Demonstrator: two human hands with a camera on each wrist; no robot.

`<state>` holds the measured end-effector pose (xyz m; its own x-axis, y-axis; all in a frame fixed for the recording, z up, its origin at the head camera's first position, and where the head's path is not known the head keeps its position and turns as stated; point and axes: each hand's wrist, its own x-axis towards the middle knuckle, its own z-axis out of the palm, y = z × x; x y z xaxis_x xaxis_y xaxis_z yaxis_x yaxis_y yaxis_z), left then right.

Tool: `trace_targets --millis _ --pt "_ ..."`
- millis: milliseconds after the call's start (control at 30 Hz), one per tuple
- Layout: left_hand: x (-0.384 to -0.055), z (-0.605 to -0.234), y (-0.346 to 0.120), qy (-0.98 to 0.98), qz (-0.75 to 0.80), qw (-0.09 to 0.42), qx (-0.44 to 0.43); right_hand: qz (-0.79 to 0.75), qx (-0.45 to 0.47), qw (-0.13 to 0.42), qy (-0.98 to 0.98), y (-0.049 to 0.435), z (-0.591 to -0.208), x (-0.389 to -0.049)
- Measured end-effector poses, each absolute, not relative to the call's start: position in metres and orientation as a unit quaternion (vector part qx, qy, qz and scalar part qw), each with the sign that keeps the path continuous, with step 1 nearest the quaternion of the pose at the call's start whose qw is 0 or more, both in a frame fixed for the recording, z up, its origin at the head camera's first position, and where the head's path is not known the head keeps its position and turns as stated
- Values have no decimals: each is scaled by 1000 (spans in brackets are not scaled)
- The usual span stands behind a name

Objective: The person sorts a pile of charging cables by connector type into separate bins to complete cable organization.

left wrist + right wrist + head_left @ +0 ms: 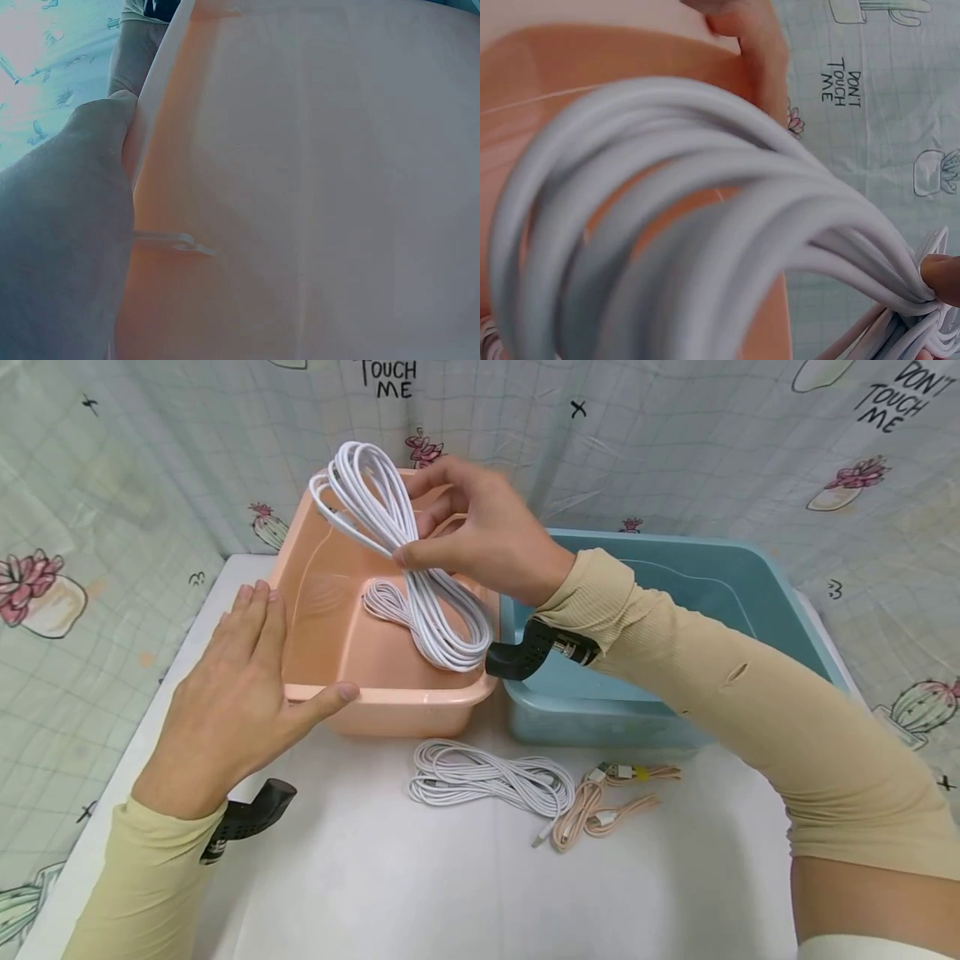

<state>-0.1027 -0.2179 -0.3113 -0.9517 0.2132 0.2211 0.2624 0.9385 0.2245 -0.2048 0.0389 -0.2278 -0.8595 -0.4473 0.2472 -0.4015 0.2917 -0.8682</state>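
My right hand [487,531] pinches a bundle of looped white cable [453,652] between thumb and fingers, above the peach plastic basin [375,647]. Large loops of this cable fill the right wrist view, narrowing to the pinched part at the lower right. Inside the basin lies a smaller coil of white cable [388,602]. At the basin's left front corner, my left hand [240,693] rests against the rim with straight fingers, its thumb laid along the front rim. The left wrist view shows that hand beside the basin wall [172,150].
Touching or nearly touching the peach basin on its right stands a teal basin [600,722]. In front of both, a coiled white cable [487,785] lies on the white table [480,893]. Several small pinkish cable bundles [577,814] are beside it. Patterned cloth [487,435] hangs around the table.
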Motion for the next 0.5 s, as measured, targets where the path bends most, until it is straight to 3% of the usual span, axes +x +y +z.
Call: trace_targets --millis 500 --pt "-103 -312 -217 -980 -128 99 -119 -540 -194 61 817 32 -241 -223"
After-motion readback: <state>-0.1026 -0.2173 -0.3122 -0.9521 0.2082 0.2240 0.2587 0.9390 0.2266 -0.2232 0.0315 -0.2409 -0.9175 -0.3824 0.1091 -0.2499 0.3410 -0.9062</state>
